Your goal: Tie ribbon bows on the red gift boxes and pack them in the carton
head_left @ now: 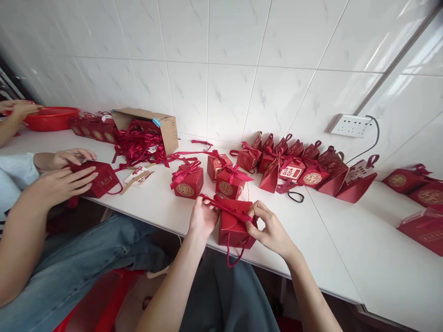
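A red gift box (236, 234) with a rope handle hanging over its front stands at the table's near edge. A dark red ribbon (228, 208) stretches across its top between my two hands. My left hand (203, 216) is closed on the ribbon's left part, beside the box. At the box's right top edge, my right hand (265, 224) pinches the ribbon between thumb and fingers. Just behind are red boxes tied with bows: one on the left (187, 182), one in the middle (231, 183) and one farther back (218, 165).
Several red boxes (313, 177) line the wall on the right. A black loop (296, 197) lies before them. At left, a cardboard box (169, 131) spills red ribbons (140, 143). A co-worker's hands (65, 180) hold another red box (104, 179). A power strip (351, 125) is on the wall.
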Motion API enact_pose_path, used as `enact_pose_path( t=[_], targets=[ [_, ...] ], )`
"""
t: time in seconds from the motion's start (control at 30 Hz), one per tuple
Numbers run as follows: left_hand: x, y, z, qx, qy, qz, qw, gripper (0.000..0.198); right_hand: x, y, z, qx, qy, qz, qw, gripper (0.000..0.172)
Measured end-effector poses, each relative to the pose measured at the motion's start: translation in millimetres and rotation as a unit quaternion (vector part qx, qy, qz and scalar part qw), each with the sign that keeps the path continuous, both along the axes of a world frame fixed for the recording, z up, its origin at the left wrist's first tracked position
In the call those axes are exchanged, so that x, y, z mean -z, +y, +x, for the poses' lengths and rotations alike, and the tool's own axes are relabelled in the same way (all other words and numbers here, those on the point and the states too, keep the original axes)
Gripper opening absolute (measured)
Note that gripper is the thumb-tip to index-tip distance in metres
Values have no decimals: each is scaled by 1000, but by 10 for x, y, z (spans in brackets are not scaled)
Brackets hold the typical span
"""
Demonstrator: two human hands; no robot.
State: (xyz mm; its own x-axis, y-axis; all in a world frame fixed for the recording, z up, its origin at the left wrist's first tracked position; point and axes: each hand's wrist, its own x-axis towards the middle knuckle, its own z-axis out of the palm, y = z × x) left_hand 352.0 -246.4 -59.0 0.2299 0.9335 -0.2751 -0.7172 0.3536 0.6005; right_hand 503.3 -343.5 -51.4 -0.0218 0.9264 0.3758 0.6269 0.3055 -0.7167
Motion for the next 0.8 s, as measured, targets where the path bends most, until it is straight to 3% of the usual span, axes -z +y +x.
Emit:
enact_pose_path(
  t=[0.17,0.33,0.37,0.47,0.63,0.7,0.8],
  targets=[
    [39,17,-140,4,70,93,993,26,-26,-36,34,9,-18,4,1000,12],
    [53,179,-418,-19,286,260,922,25,-2,-55,73,31,-36,-16,999,26],
    [50,214,-452,-24,291,262,920,27,15,-56,75,34,-29,-24,999,29],
    [32,274,-501,-22,229,208,951,34,78,-71,78,46,19,-33,998,34],
    [-28,214,-577,49,85,97,991,22,156,-159,136,42,201,-35,978,33],
    [-71,164,-642,71,73,117,988,17,150,-192,191,14,278,-23,960,28],
    [-168,102,-748,84,145,225,960,21,68,-203,273,-18,338,6,941,22]
  ],
)
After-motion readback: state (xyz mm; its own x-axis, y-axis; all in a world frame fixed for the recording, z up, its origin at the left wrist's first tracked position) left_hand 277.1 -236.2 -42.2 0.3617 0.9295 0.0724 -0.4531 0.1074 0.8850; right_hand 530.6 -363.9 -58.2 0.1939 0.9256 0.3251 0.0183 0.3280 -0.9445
